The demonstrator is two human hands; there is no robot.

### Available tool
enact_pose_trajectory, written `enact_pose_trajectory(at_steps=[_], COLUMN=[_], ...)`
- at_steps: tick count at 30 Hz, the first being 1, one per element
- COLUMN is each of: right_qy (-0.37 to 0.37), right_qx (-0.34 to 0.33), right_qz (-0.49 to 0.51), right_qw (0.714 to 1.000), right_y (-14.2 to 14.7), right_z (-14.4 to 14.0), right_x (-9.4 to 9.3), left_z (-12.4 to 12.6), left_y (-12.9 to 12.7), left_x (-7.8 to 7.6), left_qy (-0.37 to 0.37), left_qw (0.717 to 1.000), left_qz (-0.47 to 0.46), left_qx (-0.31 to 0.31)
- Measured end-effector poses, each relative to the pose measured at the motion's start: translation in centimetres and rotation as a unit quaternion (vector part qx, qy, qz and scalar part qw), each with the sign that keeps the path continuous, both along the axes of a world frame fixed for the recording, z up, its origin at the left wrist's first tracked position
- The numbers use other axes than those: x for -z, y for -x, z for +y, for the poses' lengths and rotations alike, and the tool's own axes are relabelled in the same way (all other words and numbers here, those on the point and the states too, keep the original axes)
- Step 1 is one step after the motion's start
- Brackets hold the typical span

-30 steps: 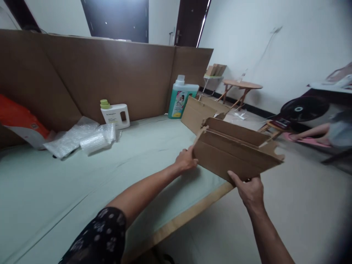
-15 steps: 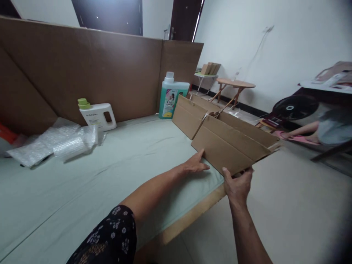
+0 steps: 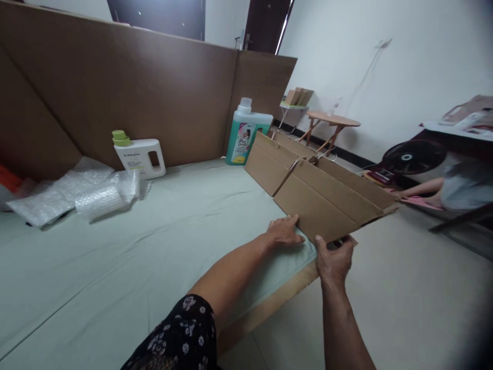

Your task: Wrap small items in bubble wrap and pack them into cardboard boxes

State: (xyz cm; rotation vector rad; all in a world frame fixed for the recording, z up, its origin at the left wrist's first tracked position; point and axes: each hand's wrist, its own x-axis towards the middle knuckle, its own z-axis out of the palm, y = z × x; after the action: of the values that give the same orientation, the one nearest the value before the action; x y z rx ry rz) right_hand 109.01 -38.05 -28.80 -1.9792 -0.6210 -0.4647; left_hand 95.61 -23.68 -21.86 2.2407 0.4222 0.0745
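Apparently, the right hand (image 3: pixel 334 262) holds the nearer box (image 3: pixel 323 198), grip half-hidden.

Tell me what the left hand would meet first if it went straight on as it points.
The near box, most likely: the left hand points at its lower edge, fingers seemingly touching it, though depth is unclear.

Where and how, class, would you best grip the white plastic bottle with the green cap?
The white bottle is probably best gripped by its looped handle, coming from the right: it stands upright, that side has the open loop, and clear bubble wrap lies at its front left.
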Motion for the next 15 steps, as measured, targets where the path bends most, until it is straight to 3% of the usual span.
enact_pose_trajectory(at_steps=[4,8,11,15], right_qy=[-0.007,0.012,0.024,0.060], right_qx=[0.019,0.041,0.035,0.048], right_qz=[0.027,0.049,0.059,0.095], right_qw=[0.999,0.998,0.997,0.992], right_y=[0.6,1.5,2.1,3.5], right_z=[0.2,0.4,0.8,1.1], right_x=[-0.2,-1.1,-2.3,-4.1], left_z=[-0.2,-1.6,-3.4,-6.3], left_y=[0.6,3.6,7.9,15.8], left_x=[-0.1,0.0,0.4,1.0], left_qy=[-0.013,-0.045,-0.115,-0.218], left_qw=[1.000,0.998,0.989,0.967], left_qz=[-0.010,-0.029,-0.044,-0.060], left_qx=[0.016,0.044,0.085,0.116])
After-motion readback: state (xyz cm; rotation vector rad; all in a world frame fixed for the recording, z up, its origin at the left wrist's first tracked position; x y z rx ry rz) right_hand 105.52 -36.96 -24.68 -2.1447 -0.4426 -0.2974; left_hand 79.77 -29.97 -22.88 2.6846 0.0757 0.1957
